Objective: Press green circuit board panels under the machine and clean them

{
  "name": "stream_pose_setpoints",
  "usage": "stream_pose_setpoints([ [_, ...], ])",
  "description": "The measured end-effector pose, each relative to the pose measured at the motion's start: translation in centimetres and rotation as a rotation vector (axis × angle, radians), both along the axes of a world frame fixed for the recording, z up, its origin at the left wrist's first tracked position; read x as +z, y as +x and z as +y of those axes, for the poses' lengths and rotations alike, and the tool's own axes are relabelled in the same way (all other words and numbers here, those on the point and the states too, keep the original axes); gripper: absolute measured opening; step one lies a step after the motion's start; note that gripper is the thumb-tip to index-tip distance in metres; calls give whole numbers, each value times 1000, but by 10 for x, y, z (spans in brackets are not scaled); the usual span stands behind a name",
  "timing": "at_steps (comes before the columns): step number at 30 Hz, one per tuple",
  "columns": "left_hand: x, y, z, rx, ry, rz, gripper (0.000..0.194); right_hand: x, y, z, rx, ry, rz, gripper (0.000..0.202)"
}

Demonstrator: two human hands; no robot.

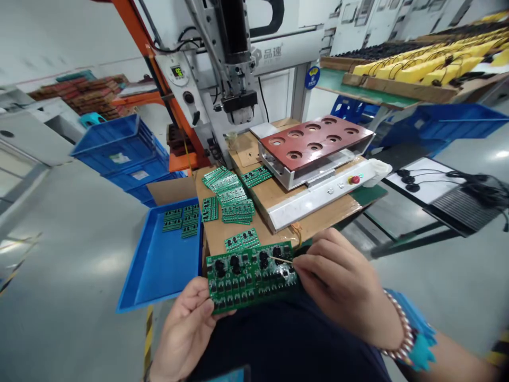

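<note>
A green circuit board (252, 281) with black round parts and rows of small black chips is held up in front of my body. My left hand (191, 323) grips its left end, thumb on the face and fingers behind. In a pinch, my right hand (338, 281) holds a thin wooden stick (283, 260), whose tip reaches the black round parts at the upper right of the board. Just beyond lies another circuit board (242, 240) on the cardboard-covered table (212, 239). Farther back sits a fanned pile of circuit boards (228, 191).
Left of the table, a blue tray (155, 270) holds several boards. Stacked blue bins (119, 143) stand behind it. A machine with a red plate with round holes (318, 140) and a red button (353, 180) occupies the back. At right, a side table (425, 183) carries black cables.
</note>
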State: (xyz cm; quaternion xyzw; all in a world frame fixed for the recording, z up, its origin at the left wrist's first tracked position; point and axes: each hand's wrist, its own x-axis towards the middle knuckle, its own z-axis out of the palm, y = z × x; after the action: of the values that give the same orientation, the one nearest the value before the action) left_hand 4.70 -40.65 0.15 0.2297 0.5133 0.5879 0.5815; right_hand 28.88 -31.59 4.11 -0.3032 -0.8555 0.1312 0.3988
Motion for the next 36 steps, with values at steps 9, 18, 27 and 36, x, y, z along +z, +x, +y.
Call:
stream_pose_setpoints([
  [9,0,1,1,-8,2,14,20,0,-2,-3,26,-4,-13,14],
  [18,2,3,-1,-15,9,7,19,1,-5,-1,38,4,-4,14],
  [27,6,4,1,10,-10,32,21,1,0,0,18,9,-24,14],
  [36,-2,-2,-2,-24,-2,13,17,5,0,0,12,12,8,14],
])
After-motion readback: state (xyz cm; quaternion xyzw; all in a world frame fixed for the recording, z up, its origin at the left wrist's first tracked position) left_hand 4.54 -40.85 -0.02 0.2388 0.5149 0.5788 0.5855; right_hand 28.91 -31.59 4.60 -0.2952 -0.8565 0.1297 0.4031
